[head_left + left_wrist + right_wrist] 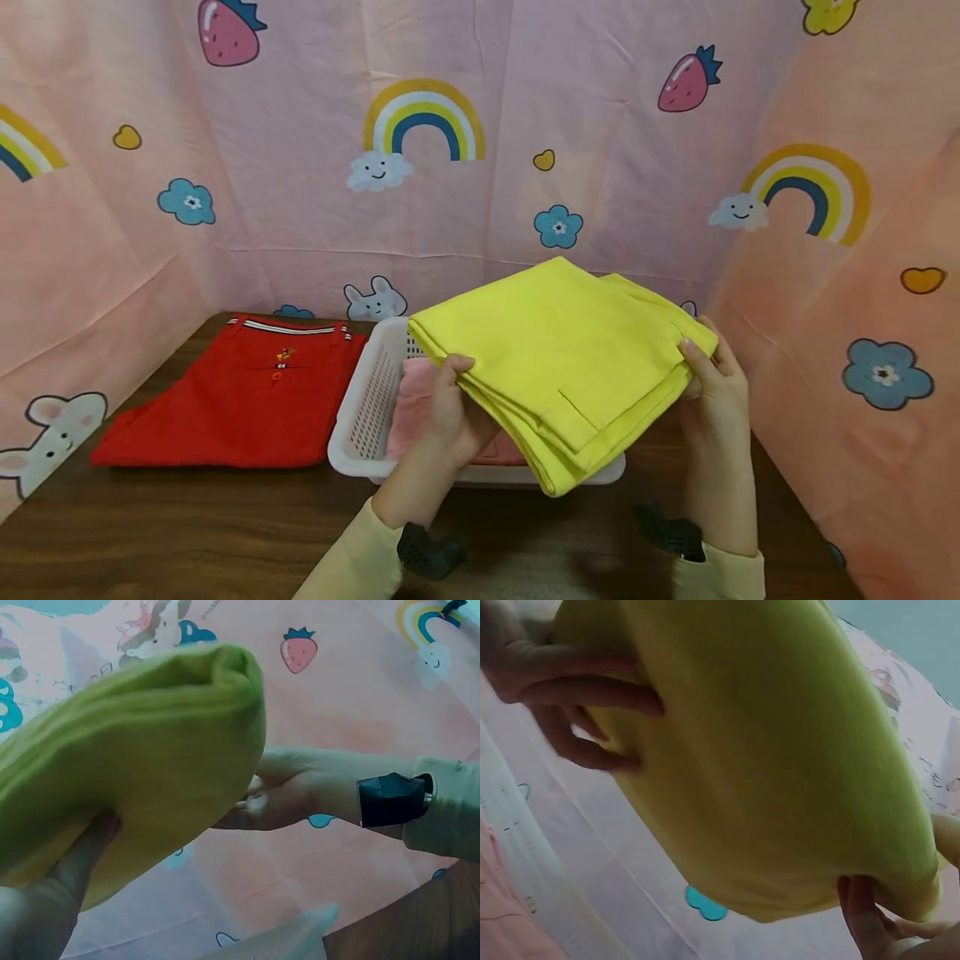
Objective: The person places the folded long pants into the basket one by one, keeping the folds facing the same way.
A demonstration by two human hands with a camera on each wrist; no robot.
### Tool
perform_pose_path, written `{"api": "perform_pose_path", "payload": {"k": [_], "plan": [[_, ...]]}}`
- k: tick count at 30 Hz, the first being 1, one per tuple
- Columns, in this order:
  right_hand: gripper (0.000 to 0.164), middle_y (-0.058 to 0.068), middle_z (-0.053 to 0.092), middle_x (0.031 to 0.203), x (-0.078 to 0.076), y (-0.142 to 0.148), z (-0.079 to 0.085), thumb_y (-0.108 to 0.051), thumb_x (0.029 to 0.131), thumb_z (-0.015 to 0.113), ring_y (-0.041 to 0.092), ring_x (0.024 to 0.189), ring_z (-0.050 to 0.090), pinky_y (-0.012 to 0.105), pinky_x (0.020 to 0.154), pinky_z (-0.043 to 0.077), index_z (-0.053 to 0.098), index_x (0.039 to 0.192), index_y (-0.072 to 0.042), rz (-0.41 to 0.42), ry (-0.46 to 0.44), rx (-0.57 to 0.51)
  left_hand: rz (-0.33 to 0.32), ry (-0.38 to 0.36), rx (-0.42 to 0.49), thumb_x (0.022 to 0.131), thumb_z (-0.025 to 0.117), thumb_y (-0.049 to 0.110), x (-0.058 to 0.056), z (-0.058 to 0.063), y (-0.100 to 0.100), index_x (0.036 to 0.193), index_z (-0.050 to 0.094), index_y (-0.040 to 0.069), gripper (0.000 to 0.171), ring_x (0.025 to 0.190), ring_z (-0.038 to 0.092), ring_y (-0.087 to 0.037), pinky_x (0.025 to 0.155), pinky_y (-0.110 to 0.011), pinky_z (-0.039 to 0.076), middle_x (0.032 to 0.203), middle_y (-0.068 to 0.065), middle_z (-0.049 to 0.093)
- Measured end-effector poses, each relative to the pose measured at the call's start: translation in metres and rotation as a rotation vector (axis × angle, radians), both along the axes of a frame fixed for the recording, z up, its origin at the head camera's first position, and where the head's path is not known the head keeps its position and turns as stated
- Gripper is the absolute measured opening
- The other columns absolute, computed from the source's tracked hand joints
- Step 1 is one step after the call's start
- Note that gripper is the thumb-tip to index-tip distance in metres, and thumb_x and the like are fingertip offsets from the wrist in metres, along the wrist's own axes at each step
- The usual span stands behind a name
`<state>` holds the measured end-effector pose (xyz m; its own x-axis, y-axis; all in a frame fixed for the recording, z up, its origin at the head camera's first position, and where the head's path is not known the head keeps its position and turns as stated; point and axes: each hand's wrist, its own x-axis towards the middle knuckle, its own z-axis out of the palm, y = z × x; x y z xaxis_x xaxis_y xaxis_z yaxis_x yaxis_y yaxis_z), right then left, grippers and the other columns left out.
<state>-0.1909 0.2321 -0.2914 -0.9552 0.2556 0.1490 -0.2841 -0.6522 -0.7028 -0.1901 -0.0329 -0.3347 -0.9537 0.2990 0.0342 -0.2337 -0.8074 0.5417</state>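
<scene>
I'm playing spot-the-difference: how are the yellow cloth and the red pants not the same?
The left hand and right hand hold the yellow cloth up, while the red pants lie on the table. The yellow cloth shows no stripes, but the red pants have stripes along the waist. Both are folded.

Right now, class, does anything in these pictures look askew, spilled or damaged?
Nothing stands out as spilled or damaged. The yellow garment tilts, but the left hand and right hand hold it up. The red garment lies flat beside the white basket, with pink cloth inside the basket.
</scene>
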Motion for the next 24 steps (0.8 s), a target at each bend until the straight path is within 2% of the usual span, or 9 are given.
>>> {"api": "perform_pose_path", "payload": {"k": [4, 6, 8, 12, 15, 18, 21, 24], "plan": [[0.033, 0.007, 0.062, 0.11, -0.004, -0.008, 0.0, 0.001, 0.09, 0.062, 0.015, 0.089, 0.065, 0.023, 0.077, 0.053, 0.058, 0.122, -0.004, 0.034, -0.052, -0.001, 0.034, -0.025, -0.02, 0.088, 0.032, 0.024, 0.0, 0.001, -0.004, 0.113, 0.04, 0.017, 0.026, 0.087, 0.059, -0.01, 0.078, -0.026, 0.046, 0.1, 0.005, 0.056], [0.02, 0.007, 0.065, 0.102, -0.006, -0.011, -0.001, -0.001, 0.091, 0.061, 0.014, 0.088, 0.064, 0.022, 0.077, 0.052, 0.064, 0.112, -0.003, 0.065, -0.047, -0.007, 0.029, -0.026, -0.014, 0.089, 0.031, 0.023, 0.001, 0.003, -0.005, 0.113, 0.04, 0.018, 0.026, 0.088, 0.059, -0.009, 0.079, -0.026, 0.046, 0.1, 0.005, 0.055], [0.016, 0.007, 0.066, 0.099, -0.007, -0.013, -0.001, -0.001, 0.093, 0.059, 0.014, 0.087, 0.064, 0.022, 0.077, 0.052, 0.066, 0.107, -0.002, 0.101, -0.019, -0.015, 0.036, -0.028, -0.004, 0.09, 0.03, 0.023, 0.002, 0.005, -0.006, 0.115, 0.04, 0.018, 0.027, 0.09, 0.059, -0.009, 0.08, -0.027, 0.046, 0.102, 0.005, 0.055], [0.025, 0.005, 0.064, 0.1, -0.011, -0.021, -0.004, -0.003, 0.096, 0.052, 0.014, 0.085, 0.064, 0.023, 0.075, 0.052, 0.054, 0.122, -0.004, 0.156, 0.072, 0.073, 0.066, -0.022, 0.005, 0.09, 0.03, 0.022, 0.003, 0.008, -0.007, 0.116, 0.039, 0.018, 0.027, 0.091, 0.058, -0.009, 0.081, -0.027, 0.045, 0.103, 0.005, 0.054], [0.04, 0.003, 0.058, 0.106, -0.014, -0.028, -0.006, -0.005, 0.098, 0.048, 0.013, 0.088, 0.062, 0.024, 0.076, 0.052, 0.037, 0.135, -0.013, 0.211, 0.151, 0.158, 0.081, 0.003, 0.011, 0.09, 0.029, 0.021, 0.003, 0.01, -0.007, 0.115, 0.038, 0.017, 0.027, 0.091, 0.058, -0.009, 0.081, -0.027, 0.045, 0.103, 0.004, 0.054], [0.049, 0.004, 0.052, 0.112, -0.017, -0.033, -0.008, -0.005, 0.098, 0.046, 0.014, 0.091, 0.06, 0.025, 0.079, 0.052, 0.027, 0.14, -0.02, 0.27, 0.218, 0.177, 0.086, 0.044, 0.021, 0.089, 0.027, 0.019, 0.003, 0.011, -0.006, 0.114, 0.037, 0.017, 0.027, 0.09, 0.059, -0.009, 0.081, -0.026, 0.046, 0.102, 0.004, 0.054], [0.052, 0.005, 0.049, 0.115, -0.018, -0.038, -0.01, -0.004, 0.097, 0.048, 0.015, 0.096, 0.058, 0.026, 0.081, 0.051, 0.025, 0.14, -0.022, 0.294, 0.22, 0.158, 0.092, 0.089, 0.018, 0.088, 0.025, 0.017, 0.004, 0.012, -0.005, 0.112, 0.039, 0.016, 0.027, 0.088, 0.059, -0.01, 0.08, -0.026, 0.047, 0.099, 0.004, 0.055], [0.049, 0.005, 0.05, 0.113, -0.019, -0.044, -0.01, -0.003, 0.096, 0.05, 0.015, 0.094, 0.059, 0.027, 0.08, 0.052, 0.029, 0.136, -0.021, 0.278, 0.164, 0.168, 0.104, 0.137, 0.0, 0.088, 0.025, 0.016, 0.004, 0.013, -0.003, 0.108, 0.04, 0.015, 0.025, 0.086, 0.059, -0.01, 0.078, -0.026, 0.047, 0.097, 0.005, 0.055]]}}
